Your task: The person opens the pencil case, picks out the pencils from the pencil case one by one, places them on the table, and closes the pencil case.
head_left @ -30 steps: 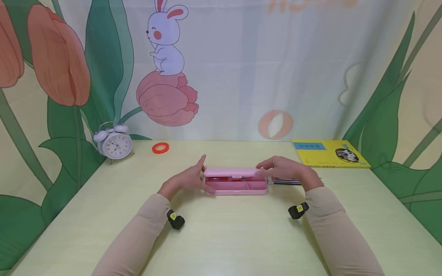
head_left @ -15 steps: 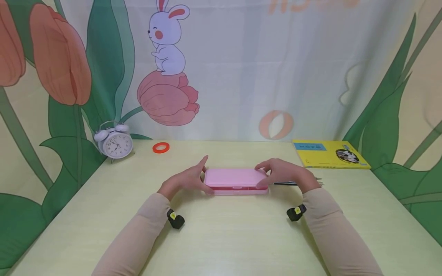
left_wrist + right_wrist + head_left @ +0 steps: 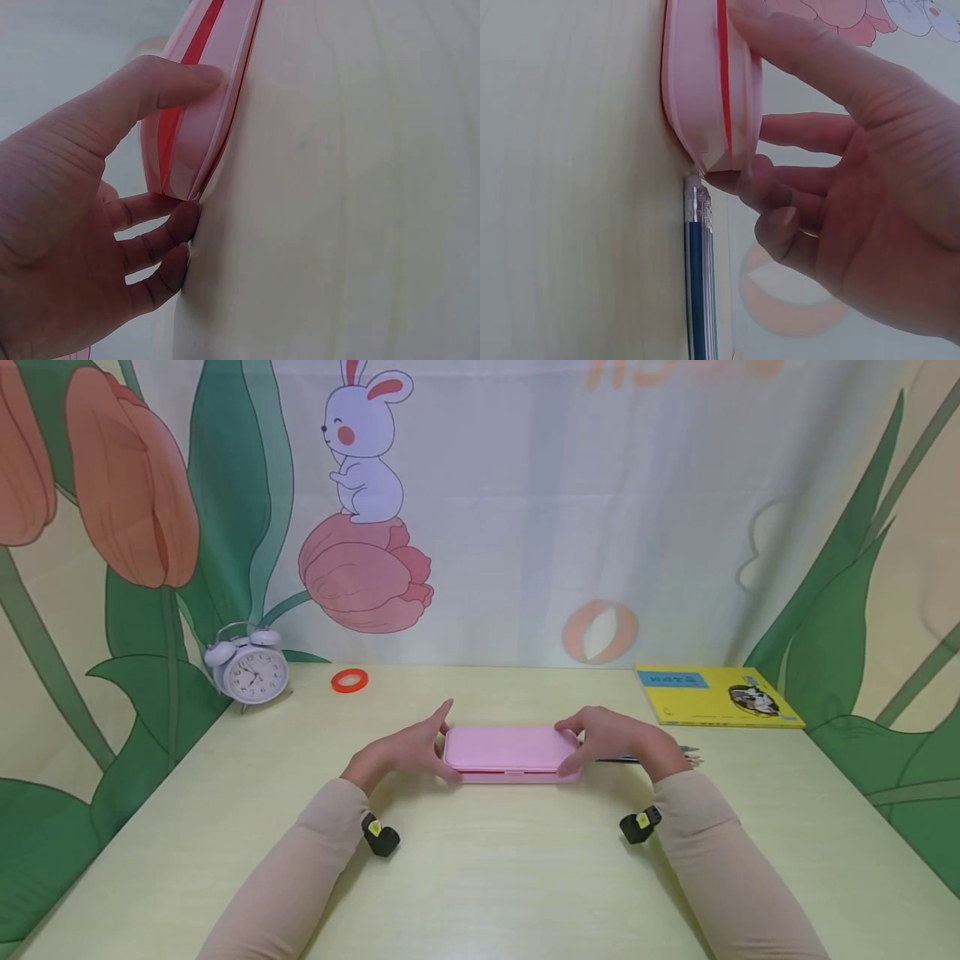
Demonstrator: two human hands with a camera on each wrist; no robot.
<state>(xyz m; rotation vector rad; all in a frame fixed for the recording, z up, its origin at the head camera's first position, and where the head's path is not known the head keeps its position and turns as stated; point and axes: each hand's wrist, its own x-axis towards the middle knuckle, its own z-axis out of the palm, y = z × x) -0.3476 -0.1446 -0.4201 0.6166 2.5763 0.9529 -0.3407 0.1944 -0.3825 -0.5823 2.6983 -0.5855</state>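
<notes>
A pink pencil case [image 3: 512, 748] lies on the table in the head view, its lid down except for a thin red gap along the front. My left hand [image 3: 407, 749] grips its left end; in the left wrist view the thumb lies on the front side and the other fingers curl at the end. At the right end, my right hand [image 3: 617, 735] holds the lid between thumb and fingers. Pencils [image 3: 699, 262] with eraser ends lie beside the case in the right wrist view, partly hidden under the right hand in the head view. The inside of the case is hidden.
A white alarm clock [image 3: 251, 672] stands at the back left, near an orange-red ring [image 3: 349, 681]. At the back right lies a yellow book [image 3: 712, 702]. Behind the table [image 3: 510, 868] hangs a printed curtain [image 3: 510, 510].
The pencil case lid has swung down toward the front, from partly raised to almost closed, covering the compartments. My right hand moved down with it; my left hand stayed at the left end.
</notes>
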